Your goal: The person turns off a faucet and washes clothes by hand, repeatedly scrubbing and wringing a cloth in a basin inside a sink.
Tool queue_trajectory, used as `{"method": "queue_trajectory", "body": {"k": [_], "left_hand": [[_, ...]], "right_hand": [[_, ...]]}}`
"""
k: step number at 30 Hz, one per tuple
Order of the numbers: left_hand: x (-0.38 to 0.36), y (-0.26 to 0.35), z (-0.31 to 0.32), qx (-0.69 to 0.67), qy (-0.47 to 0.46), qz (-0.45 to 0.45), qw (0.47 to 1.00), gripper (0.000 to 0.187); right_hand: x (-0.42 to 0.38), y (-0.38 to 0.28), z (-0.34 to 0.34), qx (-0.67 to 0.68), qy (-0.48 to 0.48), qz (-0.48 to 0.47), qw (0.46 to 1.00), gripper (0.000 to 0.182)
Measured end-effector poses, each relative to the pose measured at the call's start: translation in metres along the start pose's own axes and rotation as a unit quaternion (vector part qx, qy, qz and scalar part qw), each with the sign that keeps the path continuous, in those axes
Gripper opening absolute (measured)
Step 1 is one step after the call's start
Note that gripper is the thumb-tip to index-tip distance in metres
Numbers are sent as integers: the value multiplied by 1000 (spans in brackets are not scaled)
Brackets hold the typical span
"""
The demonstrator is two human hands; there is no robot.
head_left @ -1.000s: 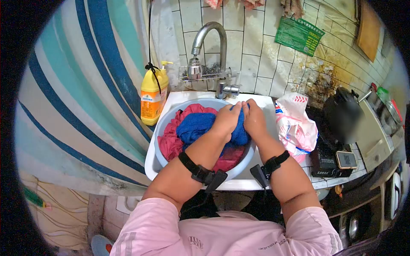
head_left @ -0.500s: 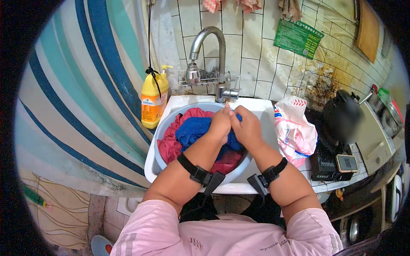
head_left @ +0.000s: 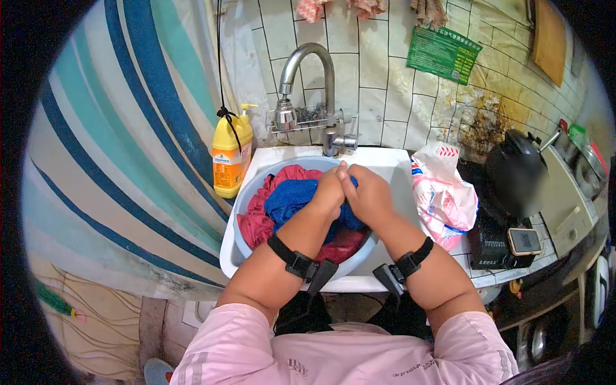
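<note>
Standing in a white rectangular sink (head_left: 380, 154) before a stained white-tiled wall (head_left: 375, 77), a round light-blue plastic basin (head_left: 351, 262) is heaped with crumpled red fabric (head_left: 256, 218) and textured blue cloth (head_left: 290, 197), a bunch of which is clenched in the left hand (head_left: 330, 192) and the right hand (head_left: 370, 196), pressed together. A gap is left between the basin and the sink's right edge, while the back is bounded by a curved silver metal faucet (head_left: 330, 96). The left is flanked by a yellow plastic pump bottle (head_left: 231, 154), the right by a crumpled pink-and-white plastic bag (head_left: 444, 196) and a black stove (head_left: 486, 251).
</note>
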State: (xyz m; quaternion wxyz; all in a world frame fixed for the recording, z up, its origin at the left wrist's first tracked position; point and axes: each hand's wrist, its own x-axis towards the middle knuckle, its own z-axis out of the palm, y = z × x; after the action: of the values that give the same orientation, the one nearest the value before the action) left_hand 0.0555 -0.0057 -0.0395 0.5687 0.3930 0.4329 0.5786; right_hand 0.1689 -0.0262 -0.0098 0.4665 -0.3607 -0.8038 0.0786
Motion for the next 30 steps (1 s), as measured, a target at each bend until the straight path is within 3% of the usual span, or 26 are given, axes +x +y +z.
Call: {"method": "queue_trajectory", "body": {"k": [1,3,6,12,14,15,16,17,18,20,21,23,26,30], "left_hand": [[-2,1,5,46,34,2,998,45],[-9,5,11,92,66,-1,994,45],[-14,16,19,108,67,-58,990,46],[-15,18,17,142,52,-48,987,45],[-8,7,9,159,82,31,983,42],[-3,2,1,157,83,32,984,42],[1,0,-6,83,27,19,996,40],[6,-3,-11,10,-31,7,999,38],[3,0,-5,9,-33,11,999,38],[-10,6,10,37,53,6,998,37],[-6,5,7,56,39,8,998,39],[-2,2,8,104,55,0,993,41],[-10,10,17,162,61,-9,985,41],[-18,15,21,168,71,-11,983,41]], "right_hand": [[3,5,2,1,-2,0,1000,29],[10,25,6,4,-6,135,991,30],[12,43,12,-1,17,165,986,31],[5,34,5,-4,2,143,990,28],[1,15,-1,-11,-6,129,992,28],[-2,3,-3,-4,5,49,999,27],[-4,-6,-4,2,16,-32,999,26],[-5,-12,-4,-23,4,-31,999,26],[-2,-11,-4,-24,7,-34,999,26],[0,-4,-3,-38,-1,45,998,27],[3,4,-1,-39,0,44,998,27],[11,27,4,-40,-7,175,984,30],[10,52,13,-9,5,173,985,31],[6,35,6,-38,-10,185,982,30]]}}
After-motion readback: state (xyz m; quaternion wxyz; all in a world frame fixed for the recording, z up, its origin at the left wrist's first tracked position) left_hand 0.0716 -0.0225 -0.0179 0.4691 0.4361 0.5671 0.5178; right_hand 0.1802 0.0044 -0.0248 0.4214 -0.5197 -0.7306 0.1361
